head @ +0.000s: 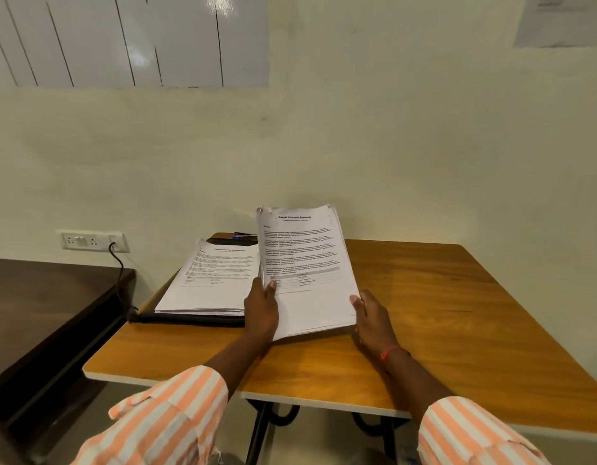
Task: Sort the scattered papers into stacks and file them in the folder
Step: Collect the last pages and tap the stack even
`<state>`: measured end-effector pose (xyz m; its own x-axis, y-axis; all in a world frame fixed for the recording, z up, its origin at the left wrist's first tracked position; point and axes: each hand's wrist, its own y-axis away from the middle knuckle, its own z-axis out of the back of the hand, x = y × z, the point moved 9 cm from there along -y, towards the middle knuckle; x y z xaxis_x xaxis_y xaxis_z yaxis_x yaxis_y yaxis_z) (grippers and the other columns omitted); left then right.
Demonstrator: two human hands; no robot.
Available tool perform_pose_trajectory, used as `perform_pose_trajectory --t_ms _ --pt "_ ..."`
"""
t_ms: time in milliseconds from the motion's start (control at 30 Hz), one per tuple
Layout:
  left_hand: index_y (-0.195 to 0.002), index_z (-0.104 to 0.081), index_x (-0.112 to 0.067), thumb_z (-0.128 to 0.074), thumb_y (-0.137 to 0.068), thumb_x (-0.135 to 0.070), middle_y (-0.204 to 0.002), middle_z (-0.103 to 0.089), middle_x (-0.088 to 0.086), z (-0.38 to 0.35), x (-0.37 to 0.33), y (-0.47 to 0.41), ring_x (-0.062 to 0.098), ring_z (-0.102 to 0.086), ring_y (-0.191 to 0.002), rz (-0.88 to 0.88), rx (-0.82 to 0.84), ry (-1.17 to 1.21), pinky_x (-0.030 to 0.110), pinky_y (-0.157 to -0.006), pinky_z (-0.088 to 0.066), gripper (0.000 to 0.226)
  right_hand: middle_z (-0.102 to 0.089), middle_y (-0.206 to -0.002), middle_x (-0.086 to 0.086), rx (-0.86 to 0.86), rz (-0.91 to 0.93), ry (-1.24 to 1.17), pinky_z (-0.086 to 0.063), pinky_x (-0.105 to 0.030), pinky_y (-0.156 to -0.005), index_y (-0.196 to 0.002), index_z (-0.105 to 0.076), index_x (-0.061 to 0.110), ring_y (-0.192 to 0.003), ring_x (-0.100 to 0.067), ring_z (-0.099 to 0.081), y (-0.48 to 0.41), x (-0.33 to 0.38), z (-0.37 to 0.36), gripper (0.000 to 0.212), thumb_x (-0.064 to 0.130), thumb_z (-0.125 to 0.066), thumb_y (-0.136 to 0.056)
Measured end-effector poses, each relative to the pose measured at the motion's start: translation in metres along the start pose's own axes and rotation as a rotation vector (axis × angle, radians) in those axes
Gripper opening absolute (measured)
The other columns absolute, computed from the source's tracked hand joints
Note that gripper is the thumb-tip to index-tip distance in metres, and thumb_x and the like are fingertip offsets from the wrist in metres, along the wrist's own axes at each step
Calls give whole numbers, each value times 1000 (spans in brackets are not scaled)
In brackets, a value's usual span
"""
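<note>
I hold a thick stack of printed papers [304, 263] tilted up off the wooden table [441, 313], its lower edge near the tabletop. My left hand [262, 308] grips the stack's left edge with the thumb on the front page. My right hand [371, 318] grips its lower right corner. To the left, a second stack of papers [211, 280] lies flat on an open black folder [186, 319].
A blue pen [245, 235] lies behind the folder near the wall. A dark desk [45, 313] stands to the left, with a wall socket [92, 240] and a black cable above it. The wall stands close behind the table.
</note>
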<state>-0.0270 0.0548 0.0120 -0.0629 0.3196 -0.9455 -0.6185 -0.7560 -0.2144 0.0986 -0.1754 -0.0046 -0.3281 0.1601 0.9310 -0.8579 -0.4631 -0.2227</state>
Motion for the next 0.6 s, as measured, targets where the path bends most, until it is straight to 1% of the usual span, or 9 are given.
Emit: perform_pose_trajectory --t_ms 100,133,167,200,267,333,433,533,600 --pt "-134 -49 -13 -46 -107 -35 -137 -59 7 0 -2 2 27 -57 -126 -6 9 62 41 -101 -49 34 -72 -94 -8 19 -63 -94 -43 -23 -47 -107 -60 13 -62 -12 -61 -3 -8 3 27 35 -45 -106" --pt "-135 -48 -13 -46 -108 -34 -136 -59 4 1 -5 3 24 -56 -124 -16 11 76 37 -100 -48 35 -72 -92 -9 35 -89 -128 -46 -26 -48 -108 -62 11 -60 -14 -61 -6 -7 4 31 37 -45 -106" --pt "-137 -47 -14 -46 -108 -33 -133 -57 0 1 -9 5 19 -55 -120 -24 21 89 33 -97 -46 35 -73 -95 -8 54 -102 -157 -53 -31 -54 -110 -64 11 -65 -16 -66 -11 -4 7 35 41 -47 -105" --pt "-138 -46 -14 -45 -108 -32 -129 -55 -5 0 -12 7 14 -53 -116 -21 39 106 29 -95 -44 35 -75 -102 -7 64 -111 -182 -60 -38 -67 -114 -66 12 -78 -20 -72 -18 -2 10 38 45 -49 -103" --pt "-134 -47 -21 -46 -108 -32 -122 -55 -10 -5 -13 9 7 -55 -107 -37 106 123 18 -90 -45 29 -74 -114 -9 71 -127 -279 -59 -49 -88 -122 -65 12 -100 -29 -73 -33 9 15 42 45 -55 -100" --pt "-124 -46 -31 -47 -107 -35 -119 -59 -13 -11 -15 12 1 -60 -104 -89 177 113 14 -80 -50 18 -72 -119 -11 80 -94 -372 -61 -38 -84 -128 -62 8 -104 -27 -72 -43 28 16 36 31 -57 -102" --pt "-121 -44 -38 -49 -102 -46 -122 -62 -10 -15 -17 11 11 -65 -111 -121 213 125 31 -88 -59 21 -73 -114 1 8 25 -397 -57 -19 -74 -127 -62 11 -104 -14 -71 -44 62 20 25 14 -56 -102" --pt "-124 -51 -29 -55 -98 -52 -122 -67 -4 -6 -29 2 17 -70 -107 -103 179 235 44 -90 -61 35 -72 -112 7 -54 138 -362 -56 -18 -75 -126 -62 14 -103 -9 -70 -43 80 22 25 14 -58 -101" --pt "-129 -53 -23 -55 -100 -49 -122 -70 -1 0 -50 -5 19 -71 -107 -126 147 289 44 -88 -62 39 -72 -114 5 -70 168 -344 -57 -19 -77 -127 -62 14 -103 -10 -70 -40 85 25 26 16 -58 -101"
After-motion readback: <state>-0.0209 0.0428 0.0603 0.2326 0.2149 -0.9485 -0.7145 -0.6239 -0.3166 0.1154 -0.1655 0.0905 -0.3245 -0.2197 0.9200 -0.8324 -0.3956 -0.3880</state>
